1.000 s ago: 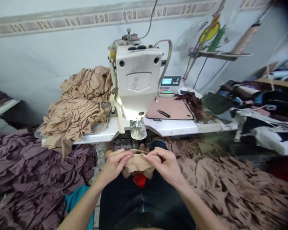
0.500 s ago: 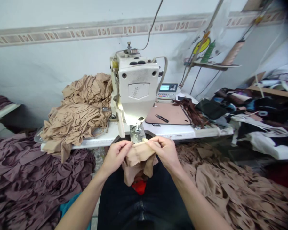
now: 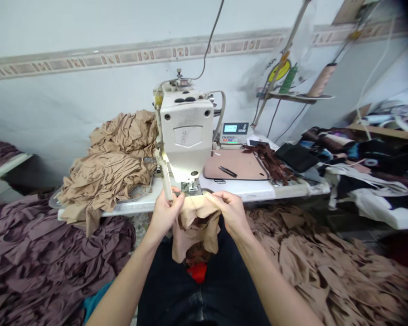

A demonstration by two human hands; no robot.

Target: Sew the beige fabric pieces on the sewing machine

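Observation:
A beige fabric garment [image 3: 199, 213] is stretched between my two hands, just in front of the sewing machine [image 3: 187, 136]. My left hand [image 3: 166, 210] pinches its left end between thumb and fingers, close beside the machine's needle area. At the right end, my right hand [image 3: 229, 209] grips the upper edge the same way. The edge lies along the front of the metal needle plate [image 3: 191, 186]; whether it is under the presser foot I cannot tell. Loose folds hang down over my lap.
Beige garments [image 3: 112, 167] are heaped left of the machine. Thread snips [image 3: 227, 171] lie on a pink mat [image 3: 236, 163], near a control panel [image 3: 234, 132]. Purple fabric [image 3: 54, 258] piles up low on the left, brown fabric [image 3: 326, 262] on the right. Thread cones [image 3: 321, 81] stand behind.
Both hands have brought the garment slightly forward, closer to the needle plate. My left hand now sits nearer the machine's front. The camera view has shifted a little.

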